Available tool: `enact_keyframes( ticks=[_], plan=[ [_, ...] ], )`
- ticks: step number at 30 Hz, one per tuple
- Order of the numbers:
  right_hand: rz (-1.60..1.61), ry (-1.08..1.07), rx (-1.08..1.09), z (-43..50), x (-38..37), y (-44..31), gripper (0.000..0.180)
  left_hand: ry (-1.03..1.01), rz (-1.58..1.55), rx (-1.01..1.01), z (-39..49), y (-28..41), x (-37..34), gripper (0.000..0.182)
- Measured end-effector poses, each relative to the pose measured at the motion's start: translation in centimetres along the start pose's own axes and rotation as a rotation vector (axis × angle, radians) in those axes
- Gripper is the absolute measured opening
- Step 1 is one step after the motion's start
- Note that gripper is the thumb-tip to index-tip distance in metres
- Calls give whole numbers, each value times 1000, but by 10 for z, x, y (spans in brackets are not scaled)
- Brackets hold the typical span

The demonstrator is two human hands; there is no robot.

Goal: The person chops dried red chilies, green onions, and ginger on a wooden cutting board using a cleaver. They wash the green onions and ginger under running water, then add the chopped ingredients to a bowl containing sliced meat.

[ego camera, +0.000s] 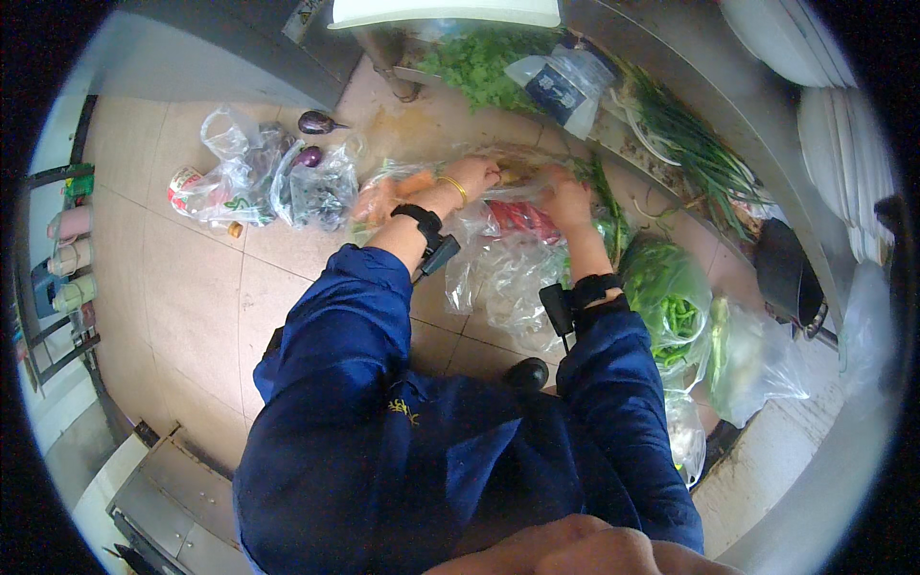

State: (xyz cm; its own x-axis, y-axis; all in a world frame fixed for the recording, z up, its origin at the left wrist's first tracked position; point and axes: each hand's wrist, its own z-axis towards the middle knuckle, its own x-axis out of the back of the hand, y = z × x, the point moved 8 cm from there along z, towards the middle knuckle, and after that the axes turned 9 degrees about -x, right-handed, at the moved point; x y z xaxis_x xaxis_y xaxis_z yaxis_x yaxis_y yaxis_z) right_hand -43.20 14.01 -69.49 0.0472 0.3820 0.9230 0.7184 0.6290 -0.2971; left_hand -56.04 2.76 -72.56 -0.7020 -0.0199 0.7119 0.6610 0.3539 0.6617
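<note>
Both my hands reach down among bagged vegetables on the tiled floor. My left hand (471,180), a gold bangle at its wrist, is curled at the edge of a clear plastic bag (525,172) with brownish contents. My right hand (568,198) is at the same bag's right side, its fingers partly hidden by plastic. Just below lies a clear bag with red contents (521,219), above crumpled clear plastic (517,280). Carrots in a bag (392,188) lie left of my left hand. Long green stalks (607,201) lie right of my right hand.
Eggplants (316,122) and several plastic bags (244,180) lie on the floor at the left. Bagged green peppers (665,309) are at the right. A low metal shelf (632,154) bears leafy greens (481,65) and scallions (690,136). A metal table leg (399,83) stands ahead.
</note>
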Motion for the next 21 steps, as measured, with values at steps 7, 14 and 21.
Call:
enact_keyframes(
  ticks=[7, 14, 21],
  plan=[
    [193, 148, 48, 2, 40, -19, 17, -47, -562, 96, -8, -18, 23, 30],
    [292, 235, 383, -5, 53, -60, 24, -67, -712, 50, -8, -6, 35, 31],
    [689, -517, -69, -2, 3, -42, 35, -68, -815, 184, -19, -6, 46, 45]
  ],
)
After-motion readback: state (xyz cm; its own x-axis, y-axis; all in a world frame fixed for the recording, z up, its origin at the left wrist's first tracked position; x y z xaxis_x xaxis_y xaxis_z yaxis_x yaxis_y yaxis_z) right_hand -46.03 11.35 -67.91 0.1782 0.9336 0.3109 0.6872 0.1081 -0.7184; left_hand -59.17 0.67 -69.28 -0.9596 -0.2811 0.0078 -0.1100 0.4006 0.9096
